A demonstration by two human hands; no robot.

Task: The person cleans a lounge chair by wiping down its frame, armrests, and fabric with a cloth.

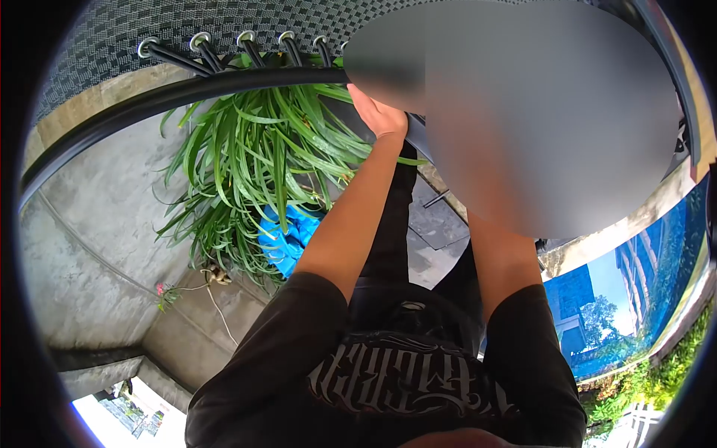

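My left hand (379,114) is at the black tube frame (246,80) of what looks like a chair or lounger. Its palm and wrist side show, while a grey blurred patch covers the fingers, so I cannot tell whether they close round the tube. Dark patterned woven fabric (142,56) is laced to this tube with black cords through metal eyelets (246,37). My right forearm (504,254) reaches up into the same blurred patch, and the hand at its end is hidden.
Long green strap leaves (261,149) of a plant spread below the tube, beside a bright blue plastic-looking thing (291,235). A grey concrete wall (104,246) stands at left. A blue reflective panel (635,276) and greenery lie at right.
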